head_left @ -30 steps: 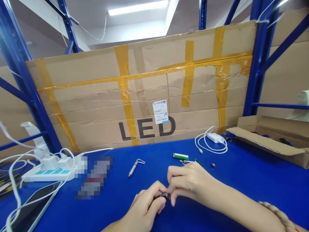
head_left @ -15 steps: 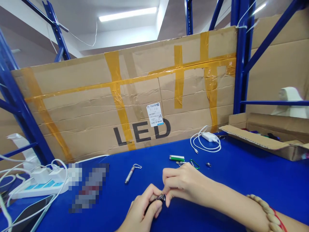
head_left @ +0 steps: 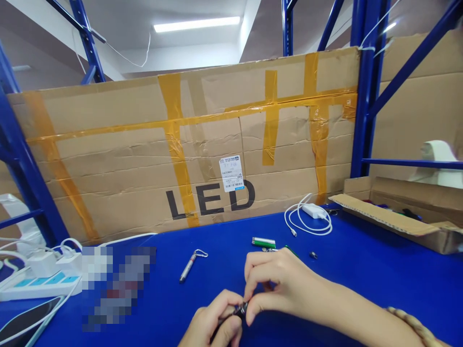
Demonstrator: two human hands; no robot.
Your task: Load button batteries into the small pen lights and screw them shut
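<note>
A small black cylindrical piece (head_left: 240,310) with a shiny end is held low over the blue table, partly covered by fingers. My left hand (head_left: 213,322) is closed around its body, thumb and forefinger pressed together. From the right, my right hand (head_left: 280,279) pinches the piece's upper end between thumb and fingertips. Just behind that hand lie a green and silver tube (head_left: 264,242) and a green carabiner (head_left: 290,251), partly hidden. To the left rests a slim silver penlight-like stick (head_left: 188,268) with a metal clip (head_left: 201,253).
A white charger (head_left: 314,211) with coiled cable lies at the back, near a tiny dark part (head_left: 313,255). An open cardboard box (head_left: 394,217) stands right. A power strip (head_left: 36,286), a phone (head_left: 29,320) and a blurred item (head_left: 123,289) are left. Behind stands a cardboard wall (head_left: 130,168).
The view has shifted slightly. Both hands sit a little lower in the picture, and my right thumb now presses at the end of the black piece.
</note>
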